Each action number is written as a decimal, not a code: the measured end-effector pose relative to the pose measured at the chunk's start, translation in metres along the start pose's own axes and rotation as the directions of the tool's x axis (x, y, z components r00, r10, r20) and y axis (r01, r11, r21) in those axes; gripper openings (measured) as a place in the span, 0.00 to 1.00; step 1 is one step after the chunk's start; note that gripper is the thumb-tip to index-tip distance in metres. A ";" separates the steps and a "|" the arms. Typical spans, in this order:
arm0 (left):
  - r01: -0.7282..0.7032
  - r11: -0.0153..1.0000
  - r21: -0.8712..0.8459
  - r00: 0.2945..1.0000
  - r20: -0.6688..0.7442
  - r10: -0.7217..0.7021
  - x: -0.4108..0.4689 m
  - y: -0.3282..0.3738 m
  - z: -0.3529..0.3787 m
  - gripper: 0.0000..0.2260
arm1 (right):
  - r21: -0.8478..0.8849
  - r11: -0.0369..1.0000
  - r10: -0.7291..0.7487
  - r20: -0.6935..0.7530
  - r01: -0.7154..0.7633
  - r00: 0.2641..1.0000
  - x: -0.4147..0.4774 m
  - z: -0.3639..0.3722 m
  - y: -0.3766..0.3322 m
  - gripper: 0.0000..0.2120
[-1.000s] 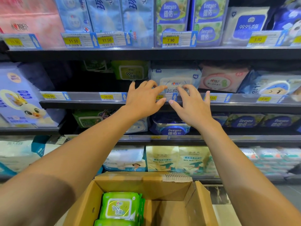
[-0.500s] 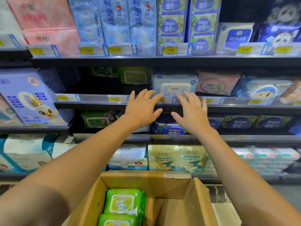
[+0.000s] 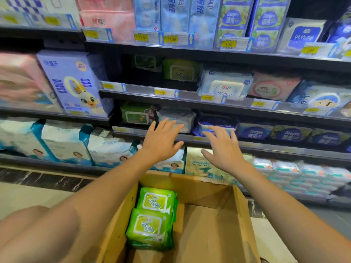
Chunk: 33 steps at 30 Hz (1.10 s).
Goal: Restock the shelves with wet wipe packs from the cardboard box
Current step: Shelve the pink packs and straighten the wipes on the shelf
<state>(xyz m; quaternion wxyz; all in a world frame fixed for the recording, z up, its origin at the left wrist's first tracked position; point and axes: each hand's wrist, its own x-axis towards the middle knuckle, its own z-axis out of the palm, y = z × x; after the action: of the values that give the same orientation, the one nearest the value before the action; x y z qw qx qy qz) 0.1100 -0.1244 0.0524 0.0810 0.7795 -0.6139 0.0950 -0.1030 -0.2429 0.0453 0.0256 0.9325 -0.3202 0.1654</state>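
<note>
Beyond cardboard box (image 3: 237,215), stocked shelves (image 3: 190,101)

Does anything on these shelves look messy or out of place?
Mostly tidy. One gap stands out: on the second shelf down the green wipe packs sit far back in a dark, half-empty slot, while the white pack beside them stands right at the front edge. Nothing looks spilled or torn.

Single view: head camera, worn on person, wide-angle. Faces forward and down, along both bare forearms. Mid-frame, near lens: left hand (image 3: 161,143) and right hand (image 3: 224,150). Beyond hands: shelves (image 3: 144,96), close, front-on, lines slanting down to right, top rows blurred. Under hands, at bottom edge: box (image 3: 209,234), open top seen from above, nearest lens.
</note>
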 end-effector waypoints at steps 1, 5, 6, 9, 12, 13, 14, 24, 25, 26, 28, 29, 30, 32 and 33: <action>0.016 1.000 -0.011 1.000 0.024 -0.015 -0.011 -0.004 0.009 0.30 | -0.003 1.000 -0.013 0.036 0.013 0.999 -0.006 0.009 -0.006 0.31; 0.102 0.994 -0.049 0.983 0.155 -0.093 -0.059 -0.015 0.052 0.30 | 0.032 0.999 -0.044 0.199 0.039 0.979 -0.031 0.047 -0.032 0.31; 0.124 0.990 -0.065 0.977 0.184 -0.111 -0.071 -0.018 0.061 0.30 | 0.039 0.998 -0.050 0.257 0.042 0.965 -0.038 0.057 -0.039 0.31; 0.176 0.979 -0.105 0.954 0.265 -0.143 -0.105 -0.027 0.088 0.29 | 0.070 0.997 -0.058 0.389 0.034 0.920 -0.060 0.091 -0.057 0.32; 0.259 0.954 -0.152 0.920 0.339 -0.196 -0.135 -0.036 0.117 0.30 | 0.130 0.991 -0.049 0.485 -0.016 0.873 -0.079 0.126 -0.071 0.32; 0.301 0.939 -0.168 0.901 0.373 -0.222 -0.143 -0.039 0.128 0.30 | 0.148 0.988 -0.037 0.519 -0.047 0.854 -0.085 0.137 -0.075 0.32; 0.339 0.925 -0.174 0.879 0.409 -0.246 -0.151 -0.042 0.139 0.30 | 0.167 0.982 -0.023 0.553 -0.084 0.833 -0.092 0.147 -0.079 0.33; 0.749 0.569 -0.341 0.603 0.707 -0.370 -0.187 -0.054 0.209 0.28 | 0.278 0.872 0.041 0.778 -0.402 0.627 -0.130 0.219 -0.097 0.29; 0.795 0.492 -0.355 0.565 0.730 -0.385 -0.187 -0.052 0.214 0.26 | 0.290 0.841 0.044 0.804 -0.456 0.593 -0.132 0.226 -0.098 0.29; 0.836 0.424 -0.349 0.520 0.751 -0.407 -0.188 -0.049 0.219 0.25 | 0.291 0.810 0.051 0.830 -0.509 0.555 -0.133 0.232 -0.100 0.29; 0.916 0.269 -0.297 0.392 0.801 -0.453 -0.191 -0.049 0.230 0.27 | 0.261 0.755 0.087 0.869 -0.601 0.487 -0.136 0.246 -0.101 0.33; 0.940 0.187 -0.285 0.340 0.813 -0.472 -0.193 -0.051 0.236 0.29 | 0.241 0.735 0.105 0.882 -0.634 0.458 -0.138 0.254 -0.101 0.34; 0.952 0.111 -0.286 0.304 0.824 -0.479 -0.196 -0.052 0.243 0.32 | 0.229 0.718 0.116 0.892 -0.658 0.437 -0.142 0.265 -0.100 0.35; 0.960 -0.012 -0.281 0.242 0.847 -0.473 -0.203 -0.059 0.265 0.44 | 0.201 0.699 0.129 0.909 -0.686 0.397 -0.146 0.275 -0.101 0.34; 0.955 -0.048 -0.291 0.233 0.844 -0.483 -0.208 -0.066 0.286 0.52 | 0.197 0.684 0.134 0.913 -0.703 0.386 -0.147 0.279 -0.103 0.32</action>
<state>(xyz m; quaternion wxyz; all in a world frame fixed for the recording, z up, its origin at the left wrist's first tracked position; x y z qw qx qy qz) 0.1404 0.0177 -0.2772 0.3013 0.8313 -0.0185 -0.4667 -0.0681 -0.1179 -0.2598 -0.4530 0.7282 -0.4637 -0.2222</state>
